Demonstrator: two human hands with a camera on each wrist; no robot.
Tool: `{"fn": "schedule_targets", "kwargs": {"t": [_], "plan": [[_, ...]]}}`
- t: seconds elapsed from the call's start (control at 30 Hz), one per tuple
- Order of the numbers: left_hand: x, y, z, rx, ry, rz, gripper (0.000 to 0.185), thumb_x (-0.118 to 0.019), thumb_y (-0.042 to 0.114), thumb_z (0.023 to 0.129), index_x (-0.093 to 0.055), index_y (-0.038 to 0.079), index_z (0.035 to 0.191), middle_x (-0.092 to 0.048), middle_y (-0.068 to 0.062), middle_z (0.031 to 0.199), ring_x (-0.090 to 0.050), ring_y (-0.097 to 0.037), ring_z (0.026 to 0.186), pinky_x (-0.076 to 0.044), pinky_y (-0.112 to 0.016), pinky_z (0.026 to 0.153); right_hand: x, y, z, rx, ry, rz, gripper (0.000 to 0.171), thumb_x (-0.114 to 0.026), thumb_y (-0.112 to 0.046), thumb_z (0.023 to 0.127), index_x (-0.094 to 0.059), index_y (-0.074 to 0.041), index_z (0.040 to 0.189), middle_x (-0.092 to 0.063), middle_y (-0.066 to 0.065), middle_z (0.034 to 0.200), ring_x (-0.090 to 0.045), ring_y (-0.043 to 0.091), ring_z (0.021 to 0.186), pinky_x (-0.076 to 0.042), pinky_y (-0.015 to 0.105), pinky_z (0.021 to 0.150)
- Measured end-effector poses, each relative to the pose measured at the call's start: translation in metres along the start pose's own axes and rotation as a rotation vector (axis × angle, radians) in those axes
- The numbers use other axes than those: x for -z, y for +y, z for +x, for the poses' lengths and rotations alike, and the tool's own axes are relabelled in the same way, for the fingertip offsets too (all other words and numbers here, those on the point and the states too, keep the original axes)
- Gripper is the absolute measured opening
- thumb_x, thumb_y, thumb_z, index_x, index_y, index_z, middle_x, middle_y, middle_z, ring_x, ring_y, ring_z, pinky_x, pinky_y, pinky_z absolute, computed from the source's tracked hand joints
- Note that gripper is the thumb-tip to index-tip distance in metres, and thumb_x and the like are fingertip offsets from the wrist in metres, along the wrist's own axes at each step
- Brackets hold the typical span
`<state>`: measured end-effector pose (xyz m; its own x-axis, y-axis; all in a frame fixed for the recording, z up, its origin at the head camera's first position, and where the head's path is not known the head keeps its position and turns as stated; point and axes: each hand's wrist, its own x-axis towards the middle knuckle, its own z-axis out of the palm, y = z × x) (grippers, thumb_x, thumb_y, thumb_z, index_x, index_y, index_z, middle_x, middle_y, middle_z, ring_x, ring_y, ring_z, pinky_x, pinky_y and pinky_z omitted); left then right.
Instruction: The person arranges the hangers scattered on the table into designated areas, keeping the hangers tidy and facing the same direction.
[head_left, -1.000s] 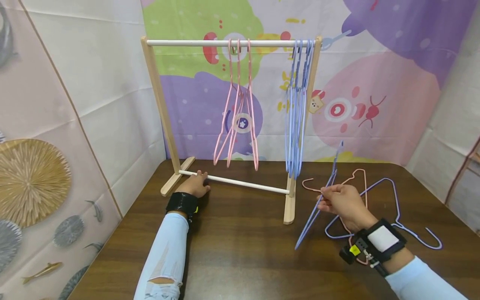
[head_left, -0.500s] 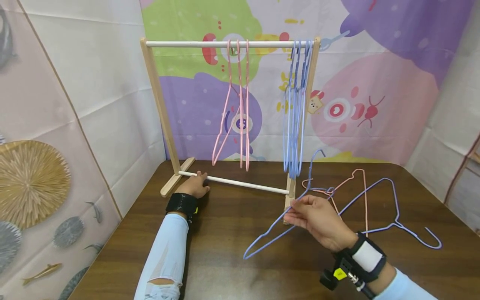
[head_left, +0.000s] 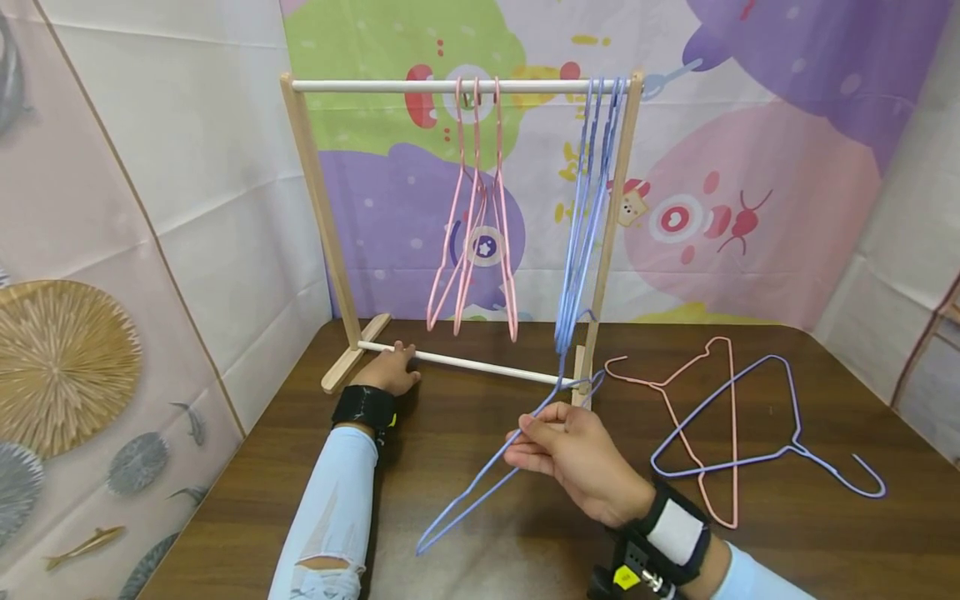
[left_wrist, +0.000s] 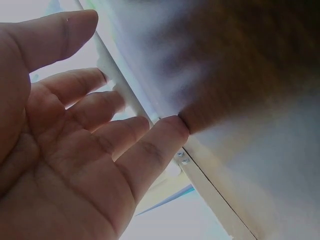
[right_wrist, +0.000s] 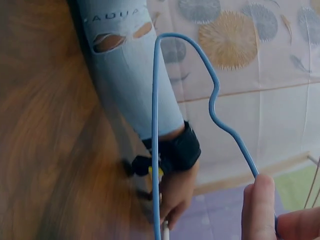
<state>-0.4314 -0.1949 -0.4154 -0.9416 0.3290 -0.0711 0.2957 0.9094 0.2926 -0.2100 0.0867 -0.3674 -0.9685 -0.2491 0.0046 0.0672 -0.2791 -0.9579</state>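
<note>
In the head view my right hand [head_left: 585, 467] pinches a blue clothes hanger [head_left: 487, 469] between thumb and fingers. Its long end points toward me and its hook end points back, beside the rack's right foot. The right wrist view shows this hanger's wire [right_wrist: 156, 125] close up, with two fingers at it. My left hand [head_left: 386, 371] rests at the lower white rod [head_left: 487, 366], near the rack's left foot. In the left wrist view its fingers [left_wrist: 150, 150] are loosely extended against the rod. Several blue hangers [head_left: 577, 250] and three pink hangers [head_left: 499, 133] hang from the top rod [head_left: 360, 87].
On the brown table [head_left: 480, 433], a pink hanger [head_left: 734, 417] and another blue hanger [head_left: 795, 408] lie overlapping at the right. The rack's wooden right post [head_left: 618, 208] stands behind my right hand. A patterned cloth [head_left: 750, 167] hangs behind the rack.
My right hand has carried the blue hanger leftward and toward me, turning it. The hanging blue hangers now slant left at their lower ends. My left hand stays in place.
</note>
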Motion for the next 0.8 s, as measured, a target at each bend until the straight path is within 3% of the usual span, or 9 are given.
{"fn": "schedule_targets", "kwargs": {"t": [0.4, 0.8], "plan": [[-0.001, -0.002, 0.001, -0.007, 0.016, -0.007, 0.064, -0.056, 0.02, 0.102, -0.033, -0.007, 0.156, -0.023, -0.037, 0.16, -0.027, -0.052, 0.147, -0.029, -0.058, 0.12, -0.036, -0.001, 0.004, 0.009, -0.034, 0.052, 0.012, -0.055, 0.002, 0.103, -0.051, 0.012, 0.106, -0.072, 0.012, 0.09, -0.074, 0.017, 0.079, -0.061, 0.034, 0.084], [-0.001, -0.002, 0.0, -0.004, 0.014, -0.004, 0.065, -0.055, 0.02, 0.101, -0.033, -0.006, 0.156, -0.023, -0.037, 0.16, -0.028, -0.052, 0.147, -0.03, -0.059, 0.119, -0.055, -0.003, 0.008, 0.012, -0.06, 0.043, 0.007, -0.057, 0.002, 0.101, -0.053, 0.008, 0.102, -0.072, 0.013, 0.089, -0.074, 0.018, 0.077, -0.062, 0.032, 0.079]]}}
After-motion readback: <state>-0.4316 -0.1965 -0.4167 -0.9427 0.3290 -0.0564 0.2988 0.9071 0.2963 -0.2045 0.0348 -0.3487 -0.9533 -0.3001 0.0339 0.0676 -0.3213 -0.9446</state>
